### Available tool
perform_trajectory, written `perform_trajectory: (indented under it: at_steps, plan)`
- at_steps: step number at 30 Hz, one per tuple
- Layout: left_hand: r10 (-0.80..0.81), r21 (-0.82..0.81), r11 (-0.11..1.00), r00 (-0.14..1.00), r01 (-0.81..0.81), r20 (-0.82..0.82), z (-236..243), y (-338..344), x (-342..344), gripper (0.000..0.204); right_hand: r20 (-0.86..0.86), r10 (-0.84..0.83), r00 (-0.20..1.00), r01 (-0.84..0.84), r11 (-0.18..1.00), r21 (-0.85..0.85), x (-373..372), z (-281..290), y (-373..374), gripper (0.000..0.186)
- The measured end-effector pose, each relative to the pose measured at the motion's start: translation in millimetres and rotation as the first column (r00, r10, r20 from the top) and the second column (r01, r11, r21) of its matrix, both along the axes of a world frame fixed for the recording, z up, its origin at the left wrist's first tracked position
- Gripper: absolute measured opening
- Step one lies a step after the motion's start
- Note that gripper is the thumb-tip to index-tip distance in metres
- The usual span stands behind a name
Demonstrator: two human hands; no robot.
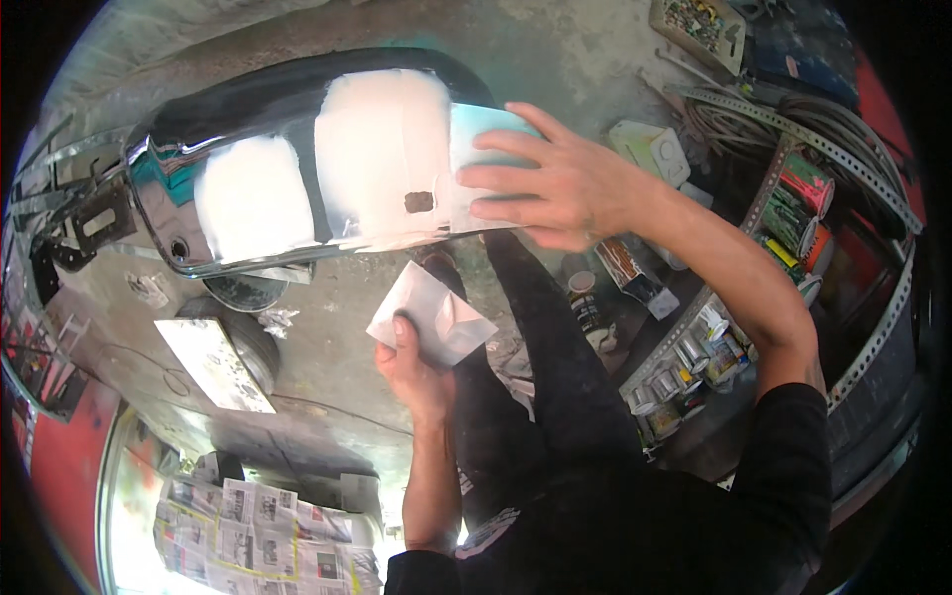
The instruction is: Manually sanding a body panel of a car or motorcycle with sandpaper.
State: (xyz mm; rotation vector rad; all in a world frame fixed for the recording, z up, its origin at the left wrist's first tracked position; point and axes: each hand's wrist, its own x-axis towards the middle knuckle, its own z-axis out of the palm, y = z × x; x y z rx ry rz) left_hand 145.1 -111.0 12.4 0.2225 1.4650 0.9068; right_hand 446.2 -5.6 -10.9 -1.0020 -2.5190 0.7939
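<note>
A long, glossy dark bumper-like part (238,99) lies across the upper left, its rounded left end shiny like chrome. Two white coated patches stand out on it: a smaller one (253,198) on the left and a larger one (382,149) in the middle, with a small dark spot near its lower edge. My right hand (570,183) rests on the pale bluish right end, fingers spread over the surface. Below the part, my left hand (412,372) pinches a folded sheet of pale paper (433,312), thumb on top, apart from the part.
Metal shelving (764,188) with cans (694,352) and coiled hoses (734,124) stands at my right. A white container (650,154) is beyond my right wrist. Left of my legs, a white board (213,365) leans against a round object. Newspaper-covered bulk (258,531) sits lower left.
</note>
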Motion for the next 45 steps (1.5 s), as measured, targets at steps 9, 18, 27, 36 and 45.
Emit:
perform_trajectory:
  at_steps: [9, 18, 27, 36, 45]
  plan:
    - [0.017, 0.015, 1.000, 1.000, -0.017, 0.018, -0.7, -1.8, 1.6, 0.036, 0.005, -0.034, 0.999, 0.034, 0.999, -0.034, 14.5, 14.5, -12.6, 0.057]
    - [0.013, 0.001, 1.000, 1.000, -0.013, 0.021, -1.8, -4.2, -1.0, 0.036, -0.037, -0.045, 0.998, 0.044, 0.999, -0.028, 6.9, -3.6, 1.3, 0.060]
    - [0.084, -0.003, 0.996, 0.993, -0.084, 0.078, 16.1, 13.7, 9.3, 0.040, -0.183, -0.422, 0.888, 0.302, 0.835, -0.459, 9.8, 35.9, -72.9, 0.063]
    - [0.116, 0.003, 0.992, 0.948, -0.123, 0.297, 71.4, 28.4, 34.5, 0.042, -0.209, -0.562, 0.801, 0.365, 0.733, -0.574, -43.3, 122.9, -108.4, 0.058]
    - [-0.092, 0.312, 0.948, 0.991, 0.059, 0.093, 173.2, 61.0, -9.7, 0.033, 0.053, -0.522, 0.851, 0.518, 0.821, -0.239, -66.4, 258.1, -77.6, 0.055]
